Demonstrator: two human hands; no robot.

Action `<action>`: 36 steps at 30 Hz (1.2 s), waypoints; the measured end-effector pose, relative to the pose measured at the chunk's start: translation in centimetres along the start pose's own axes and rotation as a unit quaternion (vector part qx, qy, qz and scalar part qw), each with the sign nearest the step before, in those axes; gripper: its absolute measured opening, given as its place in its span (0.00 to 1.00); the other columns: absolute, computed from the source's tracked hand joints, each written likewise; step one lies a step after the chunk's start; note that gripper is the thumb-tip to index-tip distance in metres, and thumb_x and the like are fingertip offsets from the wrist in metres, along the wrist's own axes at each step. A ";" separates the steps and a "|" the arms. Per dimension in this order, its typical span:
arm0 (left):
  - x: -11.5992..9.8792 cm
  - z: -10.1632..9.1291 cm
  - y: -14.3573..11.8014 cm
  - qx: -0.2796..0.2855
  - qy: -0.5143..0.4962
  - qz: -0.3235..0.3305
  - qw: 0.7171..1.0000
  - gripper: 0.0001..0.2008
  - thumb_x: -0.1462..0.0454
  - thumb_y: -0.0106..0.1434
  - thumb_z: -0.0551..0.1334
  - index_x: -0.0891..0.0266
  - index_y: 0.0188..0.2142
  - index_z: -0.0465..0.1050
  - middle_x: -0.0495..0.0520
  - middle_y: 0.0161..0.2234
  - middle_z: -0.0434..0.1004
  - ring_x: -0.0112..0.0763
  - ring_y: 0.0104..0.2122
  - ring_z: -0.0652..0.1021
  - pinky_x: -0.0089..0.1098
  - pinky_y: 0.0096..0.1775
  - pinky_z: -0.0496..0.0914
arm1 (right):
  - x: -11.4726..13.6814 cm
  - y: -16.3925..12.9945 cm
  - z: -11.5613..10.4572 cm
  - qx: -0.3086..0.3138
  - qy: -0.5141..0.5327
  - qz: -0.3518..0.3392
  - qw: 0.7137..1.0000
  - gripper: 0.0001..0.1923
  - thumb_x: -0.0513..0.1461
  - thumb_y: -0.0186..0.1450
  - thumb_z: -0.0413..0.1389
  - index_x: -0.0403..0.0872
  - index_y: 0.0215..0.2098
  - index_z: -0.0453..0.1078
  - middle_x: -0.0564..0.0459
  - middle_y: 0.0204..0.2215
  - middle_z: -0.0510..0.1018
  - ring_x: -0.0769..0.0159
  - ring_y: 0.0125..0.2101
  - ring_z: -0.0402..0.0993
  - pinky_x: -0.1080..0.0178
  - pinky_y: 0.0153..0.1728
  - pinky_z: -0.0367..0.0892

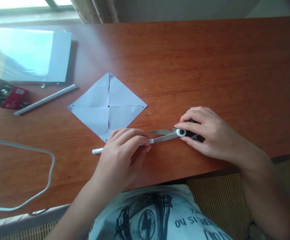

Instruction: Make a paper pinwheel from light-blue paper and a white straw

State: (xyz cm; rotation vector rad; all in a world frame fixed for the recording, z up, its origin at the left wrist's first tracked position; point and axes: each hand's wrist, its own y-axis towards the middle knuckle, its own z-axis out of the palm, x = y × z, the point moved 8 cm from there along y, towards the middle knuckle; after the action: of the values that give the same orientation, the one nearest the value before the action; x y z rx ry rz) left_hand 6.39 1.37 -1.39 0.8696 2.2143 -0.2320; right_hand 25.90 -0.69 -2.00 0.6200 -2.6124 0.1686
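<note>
Seen on a brown table (pixel 210 60): a creased paper square (pixel 108 106) lying flat as a diamond at centre, dots at its corners and middle. Far left, a glossy sheet (pixel 28 55), with a small box (pixel 5 96) of clips near it and a rolled paper stick (pixel 45 99) lying slantwise between box and square. Looped at the near left edge, a pale cable (pixel 35 166). Nothing between the hands and the square.

Left hand (pixel 123 150) curled narrow over a thin white stick (pixel 97 151), fingers bent down and pinning it flat to the table, one end poking out left, the other reaching the blades. Right hand (pixel 205 131) closed around the black handles of scissors (pixel 170 134), blades parted narrowly about the stick's right tip, just near of the square's lowest corner.

Both forearms angled in from the near edge, wrists low, scissors lying nearly level and pointing left.
</note>
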 end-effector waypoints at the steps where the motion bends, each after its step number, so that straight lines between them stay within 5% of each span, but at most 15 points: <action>1: 0.0 0.1 0.1 0.004 0.001 -0.004 1.000 0.05 0.70 0.69 0.62 0.60 0.36 0.74 0.51 0.42 0.82 0.33 0.41 0.79 0.37 0.46 0.67 | 0.0 0.0 0.0 0.000 -0.002 0.000 1.000 0.11 0.37 0.69 0.59 0.50 0.49 0.76 0.46 0.45 0.79 0.52 0.48 0.74 0.48 0.51 0.67; 36: 0.4 0.6 0.1 -0.013 0.004 -0.041 0.999 0.06 0.70 0.67 0.61 0.60 0.35 0.74 0.51 0.37 0.79 0.36 0.39 0.77 0.39 0.45 0.69 | 0.2 -0.4 -0.5 -0.035 -0.001 -0.022 0.999 0.11 0.33 0.66 0.59 0.47 0.45 0.80 0.47 0.39 0.79 0.56 0.42 0.74 0.53 0.47 0.66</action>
State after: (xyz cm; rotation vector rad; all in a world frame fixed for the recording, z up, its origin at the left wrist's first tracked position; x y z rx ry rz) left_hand 6.62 1.41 -2.07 0.7675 2.2572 -0.2387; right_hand 26.08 -1.00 -1.47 0.6527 -2.5926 0.0610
